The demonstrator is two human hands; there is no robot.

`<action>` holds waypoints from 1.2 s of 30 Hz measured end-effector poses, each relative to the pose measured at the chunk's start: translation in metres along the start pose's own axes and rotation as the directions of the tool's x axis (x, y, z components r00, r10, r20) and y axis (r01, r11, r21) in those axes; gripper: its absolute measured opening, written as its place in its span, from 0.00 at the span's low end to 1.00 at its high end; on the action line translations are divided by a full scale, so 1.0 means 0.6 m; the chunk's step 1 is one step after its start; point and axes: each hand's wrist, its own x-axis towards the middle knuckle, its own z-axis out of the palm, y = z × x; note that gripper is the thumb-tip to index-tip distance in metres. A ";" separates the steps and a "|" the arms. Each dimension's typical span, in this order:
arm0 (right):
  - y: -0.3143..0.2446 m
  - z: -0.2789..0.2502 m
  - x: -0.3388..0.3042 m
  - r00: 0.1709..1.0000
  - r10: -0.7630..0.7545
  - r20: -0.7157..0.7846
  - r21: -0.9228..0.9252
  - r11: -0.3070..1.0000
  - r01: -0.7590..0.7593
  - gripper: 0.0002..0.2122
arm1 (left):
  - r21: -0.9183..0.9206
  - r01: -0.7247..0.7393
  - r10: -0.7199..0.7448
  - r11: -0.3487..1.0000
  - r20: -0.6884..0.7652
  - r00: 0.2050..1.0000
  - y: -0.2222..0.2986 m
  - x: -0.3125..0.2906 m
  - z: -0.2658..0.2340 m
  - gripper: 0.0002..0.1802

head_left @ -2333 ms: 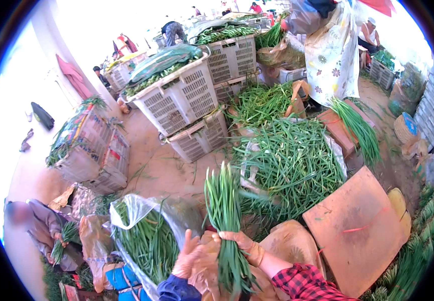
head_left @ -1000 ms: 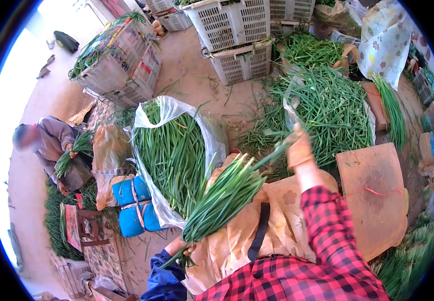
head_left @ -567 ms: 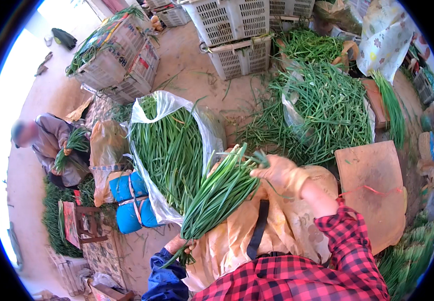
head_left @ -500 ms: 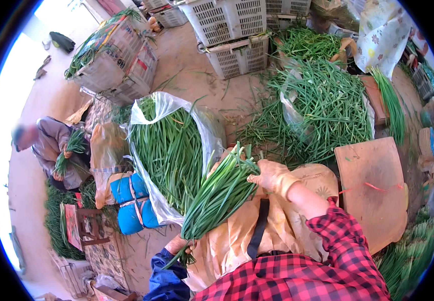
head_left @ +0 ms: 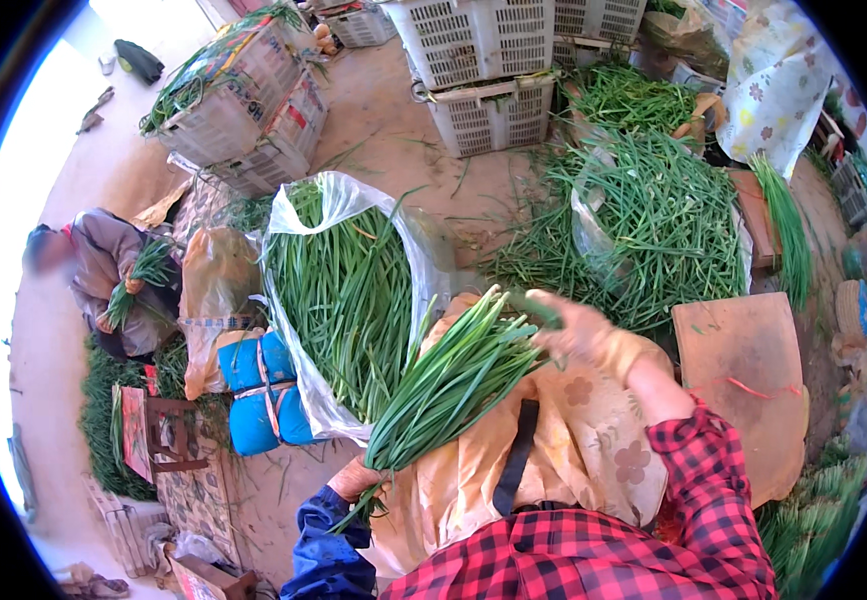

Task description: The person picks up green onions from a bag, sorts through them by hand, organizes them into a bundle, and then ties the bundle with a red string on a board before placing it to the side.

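Across my lap slants a bunch of long, flat green leaves, likely garlic chives (head_left: 453,385), its pale cut ends pointing up and right. My left hand (head_left: 355,480), bare below a blue sleeve, is closed around the leafy lower end, and some tips hang out beneath it. Beside the pale ends, at the upper right of the bunch, is my right hand (head_left: 585,335) in a tan glove. Motion smears its fingers, and a blurred green streak lies by them. A tan apron (head_left: 593,440) with a flower print covers my lap under the bunch.
An open plastic bag (head_left: 338,300) full of the same greens stands ahead of me. To its left are a blue tied bundle (head_left: 265,392) and a seated person (head_left: 118,275) holding greens. A loose heap (head_left: 653,220) and a brown board (head_left: 741,375) lie right. Crates (head_left: 493,115) stand beyond.
My right hand has come off the pale ends and moved right, now blurred. The bunch stays in my left hand, and its upper end has shifted slightly right.
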 end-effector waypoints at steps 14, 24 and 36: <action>0.005 0.040 0.044 0.931 0.303 0.203 0.416 0.834 -0.362 0.12 | -0.005 0.019 -0.019 1.000 0.083 0.996 0.019 0.001 -0.016 0.13; -0.085 -0.324 -0.020 0.937 -0.192 -0.291 0.317 0.905 0.284 0.19 | -0.380 0.202 -0.086 0.903 0.301 0.950 -0.005 0.024 -0.014 0.13; 0.051 0.060 -0.053 0.956 0.194 0.218 0.630 0.721 -0.290 0.52 | -0.487 0.207 -0.030 0.848 0.347 0.937 -0.046 0.022 0.005 0.12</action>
